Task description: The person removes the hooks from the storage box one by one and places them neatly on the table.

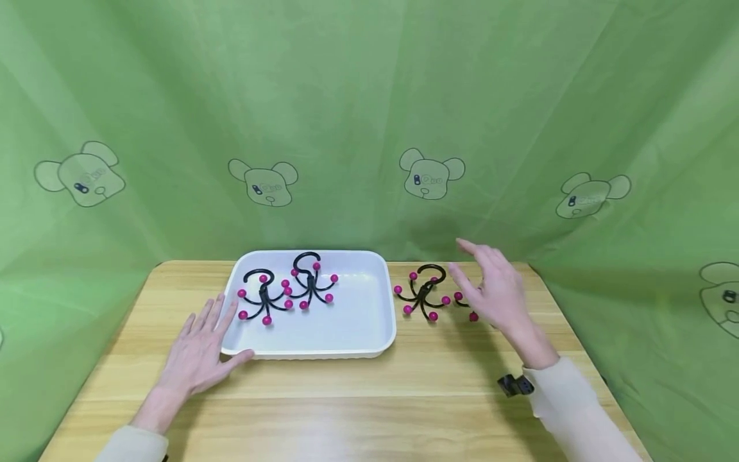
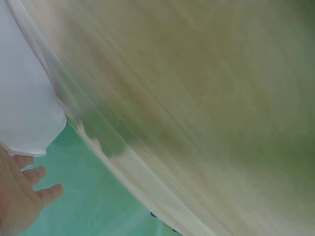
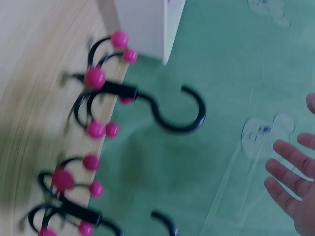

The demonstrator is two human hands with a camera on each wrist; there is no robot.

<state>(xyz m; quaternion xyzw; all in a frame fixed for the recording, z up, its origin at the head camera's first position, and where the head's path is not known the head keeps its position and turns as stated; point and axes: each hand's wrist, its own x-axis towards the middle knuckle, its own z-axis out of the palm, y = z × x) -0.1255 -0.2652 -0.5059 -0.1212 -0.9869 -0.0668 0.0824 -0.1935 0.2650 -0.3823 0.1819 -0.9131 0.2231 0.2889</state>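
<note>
Two black multi-arm hangers, each with a hook on top and pink balls on its arm tips, stand in the white tray (image 1: 352, 308): one at left (image 1: 264, 295), one nearer the middle (image 1: 312, 282). My left hand (image 1: 199, 350) lies with spread, straight fingers at the tray's left side, fingertips by its rim. Right of the tray stands a third hanger (image 1: 424, 294). A fourth hanger (image 3: 81, 212) is mostly hidden behind my right hand (image 1: 495, 289) in the head view. That hand hovers above it, thumb and fingers apart, holding nothing.
The light wooden table (image 1: 323, 410) ends at a green curtain (image 1: 346, 128) printed with bear heads, which surrounds its back and sides. In the right wrist view, the tray's wall (image 3: 142, 29) stands close to the nearer hanger.
</note>
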